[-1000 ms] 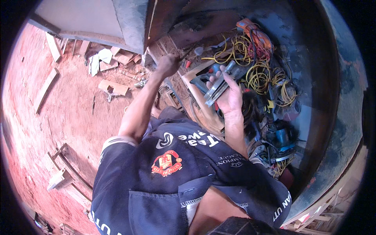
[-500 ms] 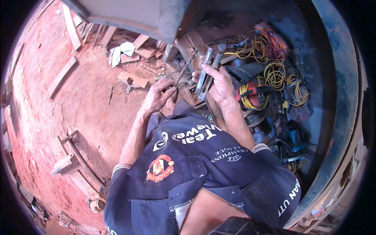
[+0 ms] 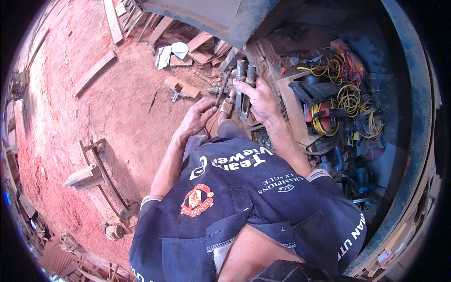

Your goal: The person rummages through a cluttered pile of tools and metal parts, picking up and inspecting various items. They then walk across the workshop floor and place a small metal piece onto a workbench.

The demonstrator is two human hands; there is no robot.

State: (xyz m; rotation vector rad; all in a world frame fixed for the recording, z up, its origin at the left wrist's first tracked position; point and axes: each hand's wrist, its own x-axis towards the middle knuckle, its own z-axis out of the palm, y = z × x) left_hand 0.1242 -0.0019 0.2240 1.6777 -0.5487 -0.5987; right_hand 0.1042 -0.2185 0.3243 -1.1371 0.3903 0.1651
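My left hand (image 3: 197, 116) is closed, its thumb and fingers pinching the lower end of a thin, dark auger bit (image 3: 222, 90) that points up and away. My right hand (image 3: 259, 101) is wrapped round two metal pieces that look like hollow mortise chisels (image 3: 240, 70); they have round collars at the top and slotted, straight shanks below. These are held side by side, nearly upright, just right of the bit. A gap shows between the bit and the chisels. The fingers behind the chisels are mostly hidden.
At right, a dark bin-like space holds coiled yellow cables (image 3: 348, 101), a red power tool (image 3: 322, 117) and a wooden board (image 3: 296, 113). Offcuts (image 3: 199, 56) lie ahead on reddish ground below a grey panel (image 3: 202, 14). A wooden frame (image 3: 101, 183) lies at left.
The view has shifted, so the surroundings appear further right. The chisels have turned more upright. The auger bit is still in my left hand, closer to the chisels.
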